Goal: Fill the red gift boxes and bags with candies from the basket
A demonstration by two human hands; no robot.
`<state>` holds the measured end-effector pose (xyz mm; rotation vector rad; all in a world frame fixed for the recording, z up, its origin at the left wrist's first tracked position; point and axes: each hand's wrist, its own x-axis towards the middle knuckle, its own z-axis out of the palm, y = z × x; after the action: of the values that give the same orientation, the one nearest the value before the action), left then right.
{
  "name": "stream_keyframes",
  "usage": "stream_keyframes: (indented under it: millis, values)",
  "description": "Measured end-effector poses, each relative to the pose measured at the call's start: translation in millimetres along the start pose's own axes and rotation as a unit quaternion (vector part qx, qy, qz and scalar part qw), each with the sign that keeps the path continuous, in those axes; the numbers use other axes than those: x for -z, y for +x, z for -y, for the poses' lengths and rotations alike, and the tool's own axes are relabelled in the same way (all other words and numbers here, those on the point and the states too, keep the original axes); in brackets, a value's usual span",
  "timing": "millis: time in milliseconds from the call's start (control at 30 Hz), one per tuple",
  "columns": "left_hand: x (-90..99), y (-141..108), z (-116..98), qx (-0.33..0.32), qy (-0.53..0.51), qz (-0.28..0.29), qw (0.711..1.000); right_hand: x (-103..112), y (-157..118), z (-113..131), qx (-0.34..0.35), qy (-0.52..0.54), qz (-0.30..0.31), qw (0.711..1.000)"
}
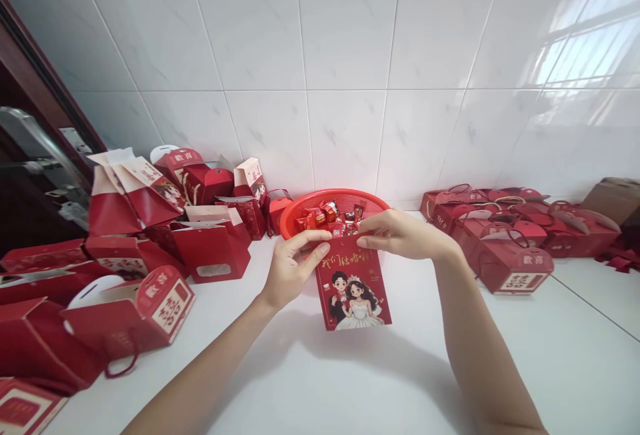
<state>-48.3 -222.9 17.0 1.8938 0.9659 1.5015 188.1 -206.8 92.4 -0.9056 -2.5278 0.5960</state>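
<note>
A red gift bag with a cartoon bride and groom and gold writing hangs upright above the white table, held by its top edge. My left hand pinches the upper left corner between thumb and fingers. At the upper right corner, my right hand grips the same edge. Just behind the bag stands a red plastic basket with red-wrapped candies in it; the bag and hands hide its front part.
Many red boxes and bags crowd the left side, among them a box with a cord handle. More closed red boxes are grouped at the right. A white tiled wall rises behind the table.
</note>
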Motion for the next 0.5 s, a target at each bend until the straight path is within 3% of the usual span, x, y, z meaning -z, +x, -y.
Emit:
stream_keyframes:
  millis: [133, 267, 400, 500]
  values:
    - [-3.8, -2.2, -0.7, -0.003, 0.003, -0.021, 1.0, -6.2, -4.4, -2.8, 0.013, 0.037, -0.034, 0.999]
    - [-10.3, -3.6, 0.1, 0.029, -0.048, -0.009, 0.998, -7.5, -32.7, -5.7, -0.029, 0.035, -0.102, 0.994]
    - [-23.0, -13.0, 11.2, 0.09, -0.071, 0.036, 0.993, 8.3, -97.2, -6.5, -0.115, -0.007, -0.265, 0.957]
    - [-38.1, -28.5, 24.8, 0.113, -0.051, 0.108, 0.986, 26.2, -163.7, -5.4, -0.193, -0.042, -0.416, 0.888]
